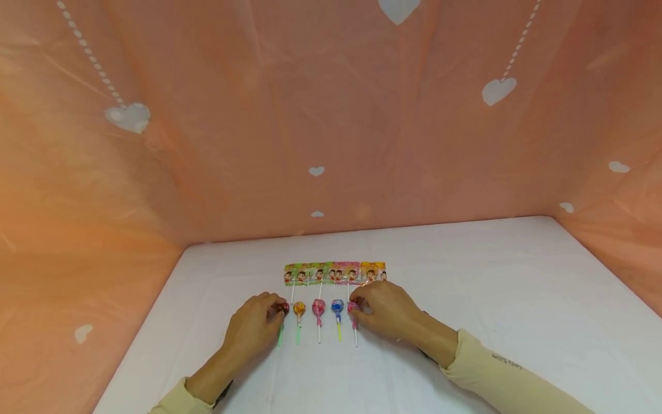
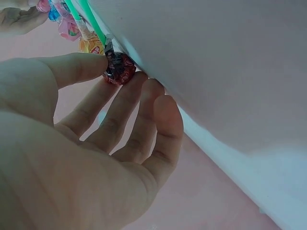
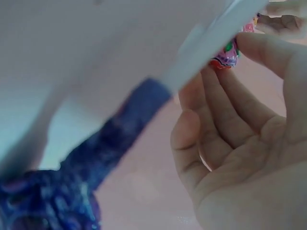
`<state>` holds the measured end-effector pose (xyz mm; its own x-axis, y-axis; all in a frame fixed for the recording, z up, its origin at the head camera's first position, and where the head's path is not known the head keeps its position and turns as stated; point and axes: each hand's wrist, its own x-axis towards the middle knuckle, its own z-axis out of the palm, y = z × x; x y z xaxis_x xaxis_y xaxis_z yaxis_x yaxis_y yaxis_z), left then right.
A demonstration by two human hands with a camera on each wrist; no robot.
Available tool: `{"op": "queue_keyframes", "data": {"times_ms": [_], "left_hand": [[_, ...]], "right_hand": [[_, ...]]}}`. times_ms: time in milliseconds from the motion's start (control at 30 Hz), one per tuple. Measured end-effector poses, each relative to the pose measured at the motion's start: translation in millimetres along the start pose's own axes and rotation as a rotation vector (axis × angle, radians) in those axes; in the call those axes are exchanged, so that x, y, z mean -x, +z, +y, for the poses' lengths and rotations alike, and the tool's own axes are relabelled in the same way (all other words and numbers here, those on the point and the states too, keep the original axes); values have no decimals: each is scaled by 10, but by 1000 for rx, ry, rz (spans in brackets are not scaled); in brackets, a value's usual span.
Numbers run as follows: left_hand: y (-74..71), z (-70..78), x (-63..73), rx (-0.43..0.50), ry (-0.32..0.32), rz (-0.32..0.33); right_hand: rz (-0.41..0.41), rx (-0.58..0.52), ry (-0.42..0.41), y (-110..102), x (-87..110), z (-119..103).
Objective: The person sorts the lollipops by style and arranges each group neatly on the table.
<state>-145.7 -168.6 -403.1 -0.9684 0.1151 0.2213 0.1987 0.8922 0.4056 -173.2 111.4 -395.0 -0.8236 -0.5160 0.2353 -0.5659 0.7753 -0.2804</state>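
My left hand point(image 1: 253, 325) pinches a dark red lollipop point(image 2: 121, 68) with a green stick, at the left end of a row on the white table. At the row's right end, my right hand point(image 1: 385, 310) holds the wrapped head of a pink lollipop point(image 1: 353, 307), thumb on one side and fingertips on the other. Between the hands lie an orange lollipop point(image 1: 299, 309), a larger pink lollipop point(image 1: 318, 307) and a blue lollipop point(image 1: 337, 306) with a yellow stick. Their heads point away from me and their sticks toward me.
Behind the row, flat green, pink and orange packets point(image 1: 319, 272) with white sticks lie side by side. A blurred purple-blue wrapped lollipop point(image 3: 48, 201) is close to the right wrist camera. Orange cloth point(image 1: 289, 144) with white hearts surrounds the white tabletop point(image 1: 491, 276).
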Motion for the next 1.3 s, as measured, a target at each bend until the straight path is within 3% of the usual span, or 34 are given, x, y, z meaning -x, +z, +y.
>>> {"op": "queue_keyframes", "data": {"times_ms": [733,1300], "left_hand": [[-1,12,17,2,-8,2],[16,19,4,-2,-9,12]], "right_hand": [[5,74,-5,38,-15,-26],[17,59,0,10,-12,3]]}}
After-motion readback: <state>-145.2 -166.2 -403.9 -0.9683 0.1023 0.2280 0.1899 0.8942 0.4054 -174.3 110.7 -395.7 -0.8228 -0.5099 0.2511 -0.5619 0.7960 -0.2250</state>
